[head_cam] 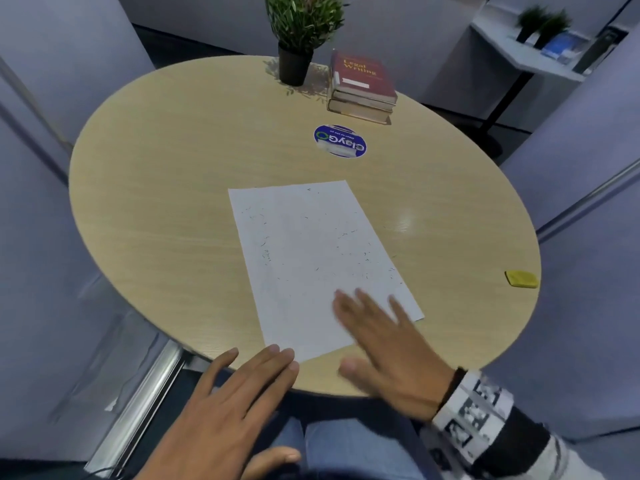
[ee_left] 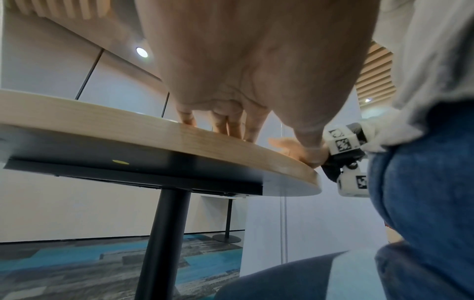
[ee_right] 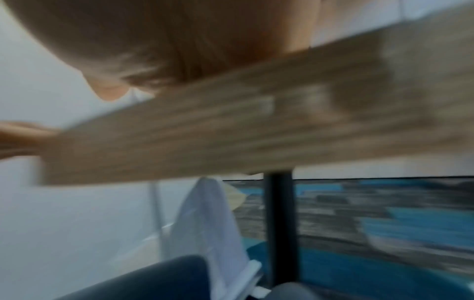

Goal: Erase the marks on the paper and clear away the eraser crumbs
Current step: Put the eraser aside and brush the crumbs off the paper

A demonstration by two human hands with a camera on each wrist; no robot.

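Note:
A white sheet of paper (head_cam: 311, 251) lies on the round wooden table (head_cam: 166, 188), dotted with dark eraser crumbs (head_cam: 349, 233). My right hand (head_cam: 377, 327) is flat with fingers spread over the paper's near right corner; it is blurred. My left hand (head_cam: 242, 386) is flat too, its fingertips resting at the table's near edge by the paper's near corner. A yellow eraser (head_cam: 521, 278) sits alone near the table's right edge. From the left wrist view, straight fingers (ee_left: 231, 123) lie on the tabletop (ee_left: 102, 119). The right wrist view is blurred, showing palm (ee_right: 153, 40) and table edge (ee_right: 231, 121).
A potted plant (head_cam: 298, 36) and a stack of books (head_cam: 362, 84) stand at the table's far side. A round blue sticker (head_cam: 340, 141) is on the tabletop beyond the paper. Grey partitions flank the table; my jeans-clad legs (head_cam: 346, 448) are under the near edge.

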